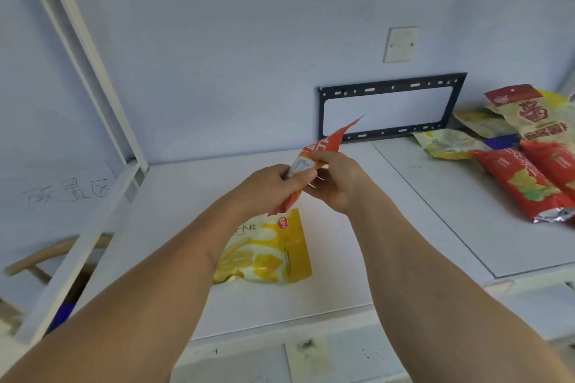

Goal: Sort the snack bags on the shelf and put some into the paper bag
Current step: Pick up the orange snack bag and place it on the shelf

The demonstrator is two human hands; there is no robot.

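A pale blue wall (249,40) rises behind a white shelf (342,258) whose flat board runs from a white upright frame post (93,96) on the left to a heap of snack bags on the right. A black metal bracket (392,109) leans against the wall at the back of the shelf, below a blank white wall plate (400,44). The heap at the right edge holds 2 red bags (522,183) lying side by side, a pale bag with red characters (535,115) above them, and a yellow-green bag (448,143) just beside the bracket. A yellow snack bag (270,252) lies flat on the shelf near its front, partly hidden by the left forearm. Above it, both hands meet over the middle of the shelf and hold 1 orange and white snack bag (323,146) clear of the board, tilted so its top corner points up toward the bracket. The left hand (273,183) has its fingers and thumb curled round the lower part of that bag, and the right hand (336,183) pinches it from the other side. Handwritten characters (68,191) mark the wall at far left.
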